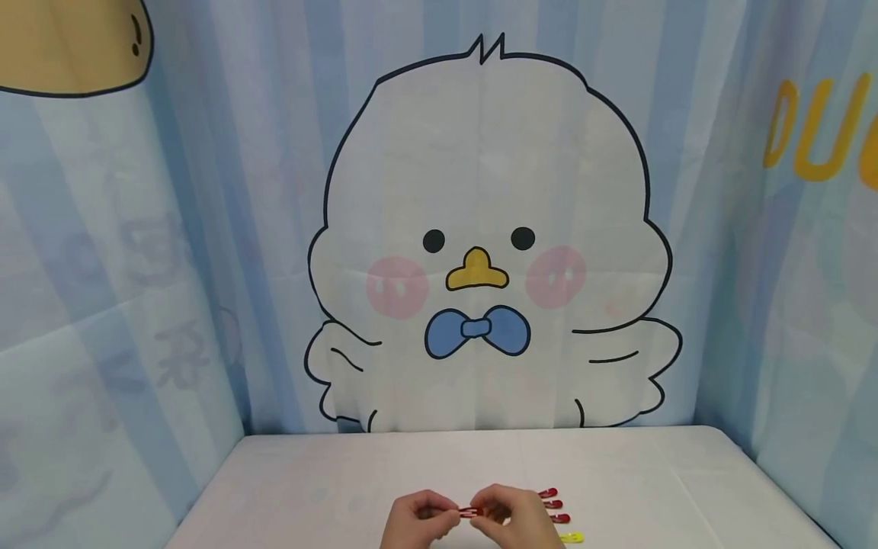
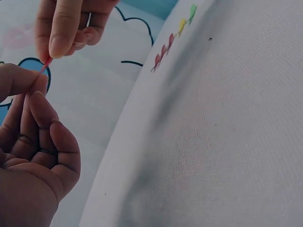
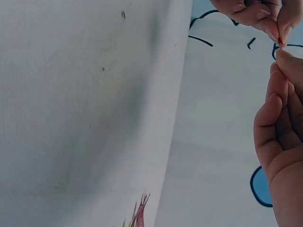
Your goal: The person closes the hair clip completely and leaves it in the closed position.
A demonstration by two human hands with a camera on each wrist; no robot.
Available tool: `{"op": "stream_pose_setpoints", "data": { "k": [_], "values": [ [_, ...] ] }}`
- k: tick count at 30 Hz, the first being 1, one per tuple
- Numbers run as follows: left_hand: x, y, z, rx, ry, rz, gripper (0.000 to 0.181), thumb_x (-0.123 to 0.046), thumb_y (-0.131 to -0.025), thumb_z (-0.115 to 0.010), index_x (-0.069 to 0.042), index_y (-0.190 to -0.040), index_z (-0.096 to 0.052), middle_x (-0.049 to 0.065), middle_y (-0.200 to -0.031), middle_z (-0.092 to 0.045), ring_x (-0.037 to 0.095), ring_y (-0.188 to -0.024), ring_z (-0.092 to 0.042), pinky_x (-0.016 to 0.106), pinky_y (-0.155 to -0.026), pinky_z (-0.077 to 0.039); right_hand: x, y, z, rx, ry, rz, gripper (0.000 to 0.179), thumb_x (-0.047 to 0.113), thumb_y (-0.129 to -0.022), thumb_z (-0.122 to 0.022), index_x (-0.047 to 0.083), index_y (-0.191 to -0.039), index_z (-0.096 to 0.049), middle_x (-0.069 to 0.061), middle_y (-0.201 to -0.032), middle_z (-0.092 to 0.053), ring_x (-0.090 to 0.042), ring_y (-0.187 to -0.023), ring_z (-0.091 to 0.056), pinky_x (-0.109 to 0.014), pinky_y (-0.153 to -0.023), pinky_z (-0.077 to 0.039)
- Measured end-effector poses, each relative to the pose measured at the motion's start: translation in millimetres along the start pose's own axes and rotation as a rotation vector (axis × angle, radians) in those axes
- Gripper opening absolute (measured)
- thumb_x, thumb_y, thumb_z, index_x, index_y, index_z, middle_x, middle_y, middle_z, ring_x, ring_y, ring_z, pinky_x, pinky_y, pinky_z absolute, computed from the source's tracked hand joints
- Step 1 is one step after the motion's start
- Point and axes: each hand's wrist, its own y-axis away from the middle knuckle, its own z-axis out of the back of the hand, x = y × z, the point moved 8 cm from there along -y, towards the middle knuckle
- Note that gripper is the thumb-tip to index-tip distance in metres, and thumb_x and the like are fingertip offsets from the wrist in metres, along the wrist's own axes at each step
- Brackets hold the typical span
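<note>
Between my two hands, above the table, is a red snap hair clip [image 1: 470,512]. My left hand [image 1: 420,520] pinches its left end between thumb and forefinger. At the other end, the thumb and forefinger of my right hand [image 1: 516,516] pinch it too. In the left wrist view the red clip [image 2: 45,66] shows as a thin sliver between the fingertips. Several red hair clips [image 1: 554,504] lie in a column just right of my right hand, partly hidden by it. Below them lies a yellow hair clip [image 1: 572,537]. A green hair clip [image 2: 192,13] appears past the yellow one.
The white table [image 1: 309,473] ends against a striped curtain [image 1: 274,229] with a cartoon duck. Curtains also hang on the left [image 1: 103,305] and right [image 1: 789,305] sides.
</note>
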Motion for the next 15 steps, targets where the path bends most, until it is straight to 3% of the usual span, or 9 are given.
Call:
{"op": "stream_pose_setpoints", "data": {
  "k": [4, 9, 15],
  "values": [
    [3.4, -2.9, -2.1, 0.038, 0.002, -0.011, 0.011, -0.009, -0.084, -0.077, -0.001, -0.091, -0.075, -0.001, -0.075, -0.068, 0.013, -0.067, -0.058, 0.028, -0.063, -0.047, 1.7, -0.5, 0.2, 0.045, 0.049, 0.028, 0.008, 0.008, -0.086, -0.079, 0.006, -0.091, -0.074, 0.008, -0.074, -0.062, -0.005, -0.066, -0.055, -0.024, -0.062, -0.049],
    [5.6, -4.9, -5.6, 0.124, -0.029, -0.084, 0.013, -0.009, -0.089, -0.076, 0.001, -0.095, -0.072, 0.003, -0.083, -0.07, 0.016, -0.074, -0.062, 0.03, -0.07, -0.051, -2.7, -1.1, 2.3, 0.076, 0.083, 0.034, 0.004, 0.008, -0.089, -0.077, 0.007, -0.091, -0.074, 0.01, -0.077, -0.063, -0.006, -0.069, -0.055, -0.024, -0.064, -0.049],
    [6.8, -4.5, -6.4, 0.146, -0.048, -0.127, 0.012, -0.01, -0.089, -0.075, 0.0, -0.094, -0.072, 0.004, -0.084, -0.07, 0.017, -0.075, -0.062, 0.03, -0.069, -0.05, -6.5, -2.2, 1.7, 0.1, 0.046, 0.025, 0.002, 0.008, -0.092, -0.074, 0.007, -0.09, -0.075, 0.006, -0.079, -0.068, -0.007, -0.07, -0.057, -0.024, -0.065, -0.05]
  ]
}}
